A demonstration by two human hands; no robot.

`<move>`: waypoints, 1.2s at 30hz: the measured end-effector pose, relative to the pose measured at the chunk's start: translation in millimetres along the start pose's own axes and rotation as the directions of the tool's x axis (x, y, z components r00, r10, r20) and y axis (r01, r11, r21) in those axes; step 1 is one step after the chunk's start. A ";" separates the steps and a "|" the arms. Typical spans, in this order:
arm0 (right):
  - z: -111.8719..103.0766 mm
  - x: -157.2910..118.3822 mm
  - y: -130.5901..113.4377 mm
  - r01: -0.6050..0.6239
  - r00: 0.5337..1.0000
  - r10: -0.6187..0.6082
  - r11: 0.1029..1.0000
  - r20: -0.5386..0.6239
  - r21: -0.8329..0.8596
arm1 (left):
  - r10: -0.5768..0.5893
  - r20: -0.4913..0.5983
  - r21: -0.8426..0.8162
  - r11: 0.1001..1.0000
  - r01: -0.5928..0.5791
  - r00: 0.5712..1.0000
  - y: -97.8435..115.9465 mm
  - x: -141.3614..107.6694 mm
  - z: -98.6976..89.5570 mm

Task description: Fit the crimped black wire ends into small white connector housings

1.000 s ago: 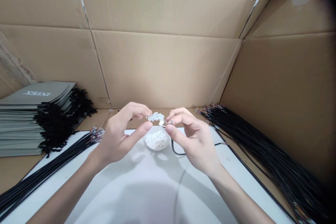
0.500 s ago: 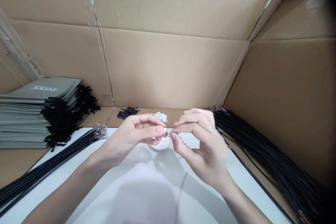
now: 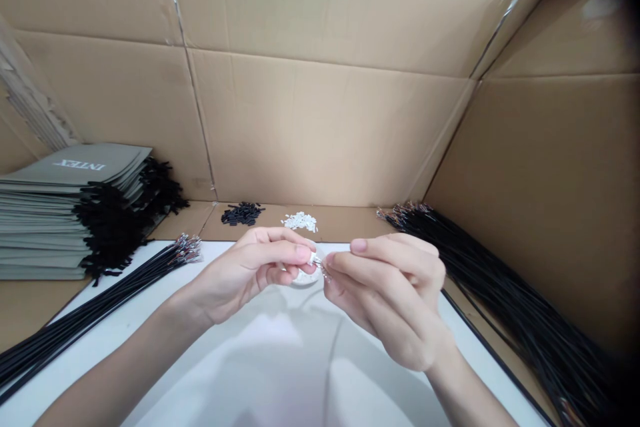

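Observation:
Between the thumb and fingertips of my left hand [image 3: 263, 263] is a small white connector housing [image 3: 313, 258]. Thin wire ends [image 3: 325, 269] run from the connector to my right hand [image 3: 393, 290], which pinches them between thumb and index finger. How far the wires sit inside the housing is too small to tell. Behind and just below my fingertips, partly hidden, is a round white dish [image 3: 304, 278] with small pale bits. A faint dark line [image 3: 327, 373] runs down the white table under my hands; I cannot tell whether it is a cable or a shadow.
Bundles of black cables [image 3: 120, 293] with bare wire ends lie left, and more cables [image 3: 500, 293] lie right. Small black tubes [image 3: 243, 214] and white connectors [image 3: 300, 221] are heaped at the back. Grey INTEX sleeves [image 3: 40, 227] are stacked left. Cardboard walls [image 3: 320, 133] surround the table.
My right hand has rolled over, so its back now faces me more, with the fingers still pinching the wires. The white connector shows more clearly. My left hand has hardly moved.

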State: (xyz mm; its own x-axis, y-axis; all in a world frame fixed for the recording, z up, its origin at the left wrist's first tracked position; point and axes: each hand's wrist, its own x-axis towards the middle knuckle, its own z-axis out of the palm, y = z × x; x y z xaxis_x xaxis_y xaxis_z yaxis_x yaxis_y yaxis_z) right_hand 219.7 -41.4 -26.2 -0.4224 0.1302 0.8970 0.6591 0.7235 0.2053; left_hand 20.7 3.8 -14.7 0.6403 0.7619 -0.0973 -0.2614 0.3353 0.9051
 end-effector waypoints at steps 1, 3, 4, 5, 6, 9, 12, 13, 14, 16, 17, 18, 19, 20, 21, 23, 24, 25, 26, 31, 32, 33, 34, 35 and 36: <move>-0.5 0.2 0.0 0.005 1.000 -0.005 1.000 0.002 0.003 | -0.002 -0.004 0.002 1.000 0.002 1.000 0.2 -0.5 0.0; -1.0 0.6 -0.1 0.017 1.000 -0.017 1.000 0.001 0.000 | -0.006 -0.007 0.004 1.000 0.006 1.000 0.4 -1.6 -0.3; -1.2 0.9 -0.1 0.015 1.000 -0.015 1.000 0.003 0.003 | -0.007 -0.006 0.004 1.000 0.007 1.000 0.4 -2.0 -0.5; -1.3 1.2 -0.1 0.009 1.000 -0.009 1.000 0.002 0.013 | -0.007 -0.005 0.003 1.000 0.007 1.000 0.4 -2.3 -0.6; -1.4 1.5 -0.1 0.001 1.000 -0.001 1.000 0.005 0.027 | -0.003 -0.002 0.003 1.000 0.004 1.000 0.3 -2.3 -0.7; -1.2 2.2 -0.3 0.000 1.000 0.000 0.999 0.001 0.049 | 0.007 0.008 0.002 1.000 -0.007 1.000 0.2 -1.1 -0.4; -0.6 1.9 -0.6 0.016 0.999 -0.016 1.000 -0.039 0.011 | 0.004 0.007 0.003 1.000 -0.004 1.000 0.4 0.4 0.7; -0.3 1.6 -0.6 0.020 0.999 -0.020 1.000 -0.046 0.005 | 0.003 0.005 0.004 1.000 -0.003 1.000 0.4 0.7 1.0; -0.1 1.3 -0.5 0.023 0.999 -0.023 1.000 -0.045 0.007 | 0.005 0.007 0.007 1.000 -0.005 1.000 0.3 0.8 1.1; 0.2 0.9 0.0 0.027 0.999 -0.026 0.999 -0.029 0.029 | 0.017 0.004 0.021 1.000 -0.017 1.000 0.0 0.6 1.1; 0.4 0.7 0.4 0.031 0.999 -0.030 0.999 -0.019 0.044 | 0.028 0.001 0.035 0.999 -0.028 1.000 -0.2 0.3 0.9; 0.6 0.5 0.8 0.036 0.999 -0.036 0.998 -0.009 0.055 | 0.040 -0.008 0.055 0.998 -0.040 0.999 -0.5 0.0 0.8; 1.0 0.3 1.2 0.043 0.999 -0.043 0.997 -0.002 0.062 | 0.056 -0.019 0.081 0.995 -0.054 0.998 -0.6 -0.4 0.7; 1.6 0.1 1.5 0.050 0.999 -0.051 0.997 0.003 0.064 | 0.073 -0.028 0.111 0.991 -0.069 0.997 -0.7 -0.7 0.6; 2.5 -0.2 1.6 0.057 0.998 -0.057 0.997 0.003 0.060 | 0.091 -0.038 0.141 0.986 -0.085 0.995 -0.8 -1.1 0.8; 5.0 -1.1 1.3 0.057 0.998 -0.057 0.998 -0.020 0.034 | 0.131 -0.052 0.192 0.974 -0.118 0.990 -0.8 -1.8 1.6; 6.4 -1.7 0.7 0.049 0.998 -0.048 0.999 -0.040 0.018 | 0.147 -0.057 0.208 0.969 -0.132 0.988 -0.9 -2.2 2.2; 7.9 -2.3 -0.1 0.036 0.998 -0.036 0.999 -0.057 0.002 | 0.162 -0.059 0.219 0.965 -0.145 0.985 -1.1 -2.6 3.0; 9.2 -2.9 -1.1 0.026 0.997 -0.027 1.000 -0.072 -0.014 | 0.174 -0.062 0.226 0.962 -0.156 0.983 -1.6 -3.1 3.8; 13.2 -4.6 -6.5 0.019 0.991 -0.033 0.994 -0.130 -0.111 | 0.225 -0.053 0.231 0.950 -0.208 0.973 -5.4 -4.1 6.6; 13.8 -4.7 -6.9 0.002 0.988 -0.019 0.994 -0.150 -0.113 | 0.233 -0.050 0.228 0.949 -0.216 0.971 -6.1 -3.6 6.9; 14.6 -4.7 -7.0 -0.032 0.986 0.017 0.995 -0.166 -0.091 | 0.240 -0.045 0.224 0.948 -0.225 0.970 -6.6 -2.9 7.1; 15.5 -4.7 -6.7 -0.078 0.982 0.071 0.996 -0.176 -0.039 | 0.250 -0.043 0.220 0.947 -0.235 0.967 -6.8 -1.8 7.3; 16.6 -4.6 -6.4 -0.146 0.973 0.152 0.988 -0.173 0.047 | 0.270 -0.044 0.219 0.942 -0.254 0.962 -6.6 -0.6 7.6; 17.9 -4.6 -6.0 -0.234 0.955 0.258 0.959 -0.147 0.162 | 0.303 -0.047 0.226 0.931 -0.285 0.952 -6.2 0.6 7.9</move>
State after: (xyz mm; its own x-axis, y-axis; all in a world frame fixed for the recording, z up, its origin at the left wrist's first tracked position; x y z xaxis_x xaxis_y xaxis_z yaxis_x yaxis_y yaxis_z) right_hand 206.5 -34.2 -38.5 -0.1419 0.2117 0.9670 0.6297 0.7730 -0.0768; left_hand 28.5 -2.2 -17.1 0.4963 0.8529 0.1619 -0.2625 -0.0303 0.9645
